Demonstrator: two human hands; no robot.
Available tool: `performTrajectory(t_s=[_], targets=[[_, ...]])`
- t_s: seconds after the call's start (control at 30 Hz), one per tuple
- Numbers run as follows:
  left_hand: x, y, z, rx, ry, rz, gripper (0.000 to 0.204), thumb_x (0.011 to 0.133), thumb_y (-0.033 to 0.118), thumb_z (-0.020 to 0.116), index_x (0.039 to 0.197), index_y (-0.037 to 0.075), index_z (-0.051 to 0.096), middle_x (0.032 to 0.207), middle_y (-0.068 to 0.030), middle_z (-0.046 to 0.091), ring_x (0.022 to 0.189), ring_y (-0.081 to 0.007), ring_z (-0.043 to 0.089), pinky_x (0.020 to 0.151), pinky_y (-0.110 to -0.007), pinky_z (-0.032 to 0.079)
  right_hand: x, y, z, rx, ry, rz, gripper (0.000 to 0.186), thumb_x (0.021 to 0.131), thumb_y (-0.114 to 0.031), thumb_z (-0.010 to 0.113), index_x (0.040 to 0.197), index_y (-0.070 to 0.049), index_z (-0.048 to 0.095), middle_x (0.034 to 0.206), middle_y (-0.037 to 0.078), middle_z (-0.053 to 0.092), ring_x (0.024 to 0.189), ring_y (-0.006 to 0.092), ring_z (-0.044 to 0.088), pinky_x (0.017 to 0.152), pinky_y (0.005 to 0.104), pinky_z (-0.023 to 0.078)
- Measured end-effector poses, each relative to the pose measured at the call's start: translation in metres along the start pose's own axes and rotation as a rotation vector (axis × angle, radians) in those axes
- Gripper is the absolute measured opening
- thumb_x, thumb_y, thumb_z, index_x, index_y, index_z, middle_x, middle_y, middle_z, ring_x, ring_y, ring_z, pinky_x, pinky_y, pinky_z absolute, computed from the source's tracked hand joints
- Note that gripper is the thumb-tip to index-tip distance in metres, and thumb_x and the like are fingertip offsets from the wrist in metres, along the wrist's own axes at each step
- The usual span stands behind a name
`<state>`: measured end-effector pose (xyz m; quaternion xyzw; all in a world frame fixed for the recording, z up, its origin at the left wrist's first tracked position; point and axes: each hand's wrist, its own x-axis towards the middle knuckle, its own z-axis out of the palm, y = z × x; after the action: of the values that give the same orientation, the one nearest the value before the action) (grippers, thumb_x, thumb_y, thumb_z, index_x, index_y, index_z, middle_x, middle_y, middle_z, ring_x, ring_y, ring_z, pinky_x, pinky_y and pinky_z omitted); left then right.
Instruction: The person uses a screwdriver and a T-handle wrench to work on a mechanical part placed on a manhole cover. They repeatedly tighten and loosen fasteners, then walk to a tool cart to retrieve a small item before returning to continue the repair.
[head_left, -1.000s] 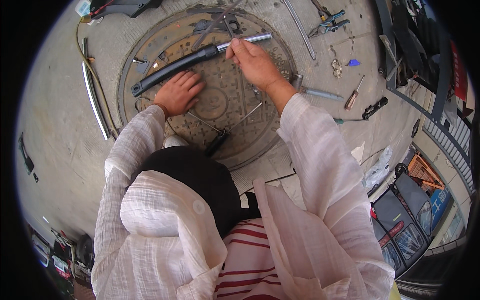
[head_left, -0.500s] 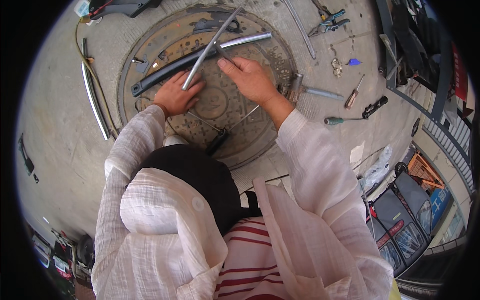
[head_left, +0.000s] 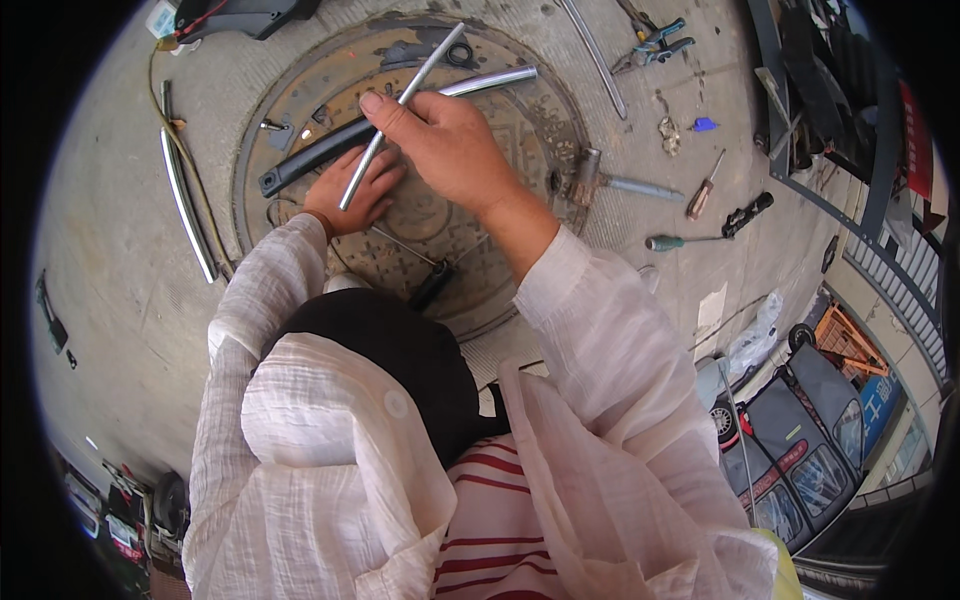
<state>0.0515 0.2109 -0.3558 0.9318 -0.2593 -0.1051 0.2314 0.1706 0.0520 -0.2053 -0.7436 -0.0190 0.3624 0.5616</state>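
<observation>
A thin silvery metal rod (head_left: 359, 175) slants over the round metal manhole cover (head_left: 540, 130). My right hand (head_left: 445, 140) closes on its middle, with the thumb laid across it. Beneath, a black-and-chrome tube (head_left: 310, 160) lies across the cover, its chrome end to the right. My left hand (head_left: 345, 190) stays low beside the tube, fingers apart and touching or very near its edge; some fingertips are hidden. The rod's lower part passes over the left fingers. A black-handled tool with thin metal arms (head_left: 432, 285) lies nearer to me.
To the right are a hammer (head_left: 585, 178), two screwdrivers (head_left: 703, 197), blue-handled pliers (head_left: 655, 48) and a long metal bar (head_left: 597, 60). At left lies a curved chrome tube (head_left: 182, 205) beside a cable. A dark metal frame (head_left: 850, 210) and a grey vehicle (head_left: 800, 450) stand farther right.
My right hand has moved left and now grasps the rod; the short dark piece it pinched is out of sight. The rod has shifted down and left. My left hand stays almost in place.
</observation>
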Motion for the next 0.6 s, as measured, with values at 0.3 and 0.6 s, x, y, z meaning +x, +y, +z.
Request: performTrajectory(t_s=[0.3,0.6], targets=[[0.001,0.002,-0.005,0.038,-0.074,-0.029,0.052,0.082,0.027,0.063,0.13,0.01,0.052,0.133,-0.014,0.051,0.125,-0.0317,0.047,0.111,-0.044,0.033,-0.02,-0.014,-0.008,-0.108,0.087,0.083,0.026,0.075,-0.023,0.061,0.068,0.003,0.066,0.059,0.014,0.063,0.055,0.0225,0.062,0.056,0.0342,0.048],[0.002,0.001,0.001,0.013,-0.026,-0.05,0.048,0.082,0.022,0.065,0.128,0.012,0.054,0.133,-0.012,0.05,0.124,-0.0317,0.047,0.109,-0.042,0.035,-0.046,-0.013,-0.032,-0.078,-0.005,-0.054,0.026,0.076,-0.02,0.06,0.065,0.004,0.059,0.051,0.009,0.049,0.048,0.0146,0.043,0.048,0.0332,0.037]])
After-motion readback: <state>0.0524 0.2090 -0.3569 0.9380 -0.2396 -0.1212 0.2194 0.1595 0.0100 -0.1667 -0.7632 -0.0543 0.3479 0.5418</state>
